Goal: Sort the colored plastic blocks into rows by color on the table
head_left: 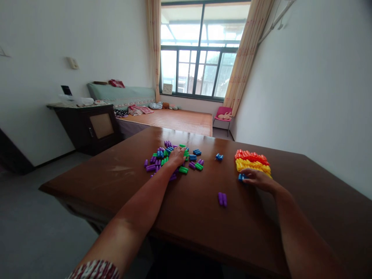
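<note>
My left hand (178, 155) is over a loose pile of small plastic double-tube pieces, purple, green and blue. Its thumb and fingers look apart around green pieces (186, 153), with some fingertips hidden. At the right, my right hand (255, 178) has thumb and fingers on a blue double-tube piece (241, 177), partly covered by the fingers. This piece lies in front of a row of yellow pieces (252, 166), behind which runs a row of red pieces (251, 155). Between the hands lie a purple piece (222, 199) and blue pieces (219, 157).
Everything lies on a brown wooden table (192, 209). Purple pieces (151, 167) spread along the pile's left side. Beyond the table are a bed (186, 119), a dark cabinet (84, 128) and a pink chair (223, 114) by the window.
</note>
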### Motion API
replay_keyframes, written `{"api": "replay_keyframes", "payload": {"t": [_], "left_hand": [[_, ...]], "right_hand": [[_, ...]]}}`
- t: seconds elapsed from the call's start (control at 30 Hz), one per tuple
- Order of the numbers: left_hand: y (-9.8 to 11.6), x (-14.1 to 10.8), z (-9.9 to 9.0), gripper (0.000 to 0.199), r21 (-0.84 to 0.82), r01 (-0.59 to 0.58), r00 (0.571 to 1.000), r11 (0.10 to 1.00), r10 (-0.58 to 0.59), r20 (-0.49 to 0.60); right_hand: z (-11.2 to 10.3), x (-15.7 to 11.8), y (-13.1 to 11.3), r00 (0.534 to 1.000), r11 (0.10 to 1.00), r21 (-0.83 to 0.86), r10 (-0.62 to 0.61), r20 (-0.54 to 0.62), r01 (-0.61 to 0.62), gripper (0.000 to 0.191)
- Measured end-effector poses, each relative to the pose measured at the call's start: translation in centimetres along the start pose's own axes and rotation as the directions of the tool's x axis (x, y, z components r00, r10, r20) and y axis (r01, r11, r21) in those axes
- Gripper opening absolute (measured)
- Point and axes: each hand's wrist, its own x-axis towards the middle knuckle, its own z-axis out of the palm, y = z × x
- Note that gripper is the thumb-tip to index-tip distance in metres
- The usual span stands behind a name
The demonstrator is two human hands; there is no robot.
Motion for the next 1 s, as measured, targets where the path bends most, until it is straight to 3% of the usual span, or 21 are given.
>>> {"api": "replay_keyframes", "payload": {"t": [0.27,0.5,0.6,0.77,0.9,1.0], "left_hand": [[0.6,-0.5,-0.8,0.047,-0.017,-0.074,0.996,0.997,0.073,-0.051],[0.9,-1.0,-0.9,0.04,0.106,0.03,0.998,0.994,-0.023,-0.063],[1.8,-0.6,-0.4,0.04,0.031,-0.083,0.995,0.996,0.085,-0.048],[3.1,0.5,1.0,0.044,-0.058,-0.278,0.952,0.959,0.283,0.112],[2.5,0.9,1.6,0.04,-0.111,-0.313,0.944,0.943,0.322,0.074],[2.1,0.8,1.2,0.042,-0.063,-0.324,0.943,0.944,0.328,0.064]], "right_hand": [[-0.6,-0.1,0.3,0.995,0.992,-0.125,0.001,-0.097,-0.014,0.029],[-0.4,-0.2,-1.3,0.95,0.974,-0.22,-0.016,-0.311,-0.056,0.03],[0.0,0.0,-1.6,0.928,0.967,-0.25,-0.043,-0.37,-0.055,0.03],[0.0,0.3,-1.6,0.896,0.969,-0.247,-0.091,-0.434,-0.021,0.029],[-0.6,0.2,-1.8,0.855,0.981,-0.187,-0.061,-0.515,-0.042,0.027],[-0.9,0.1,-2.1,0.833,0.989,-0.132,-0.013,-0.554,-0.072,0.026]]}}
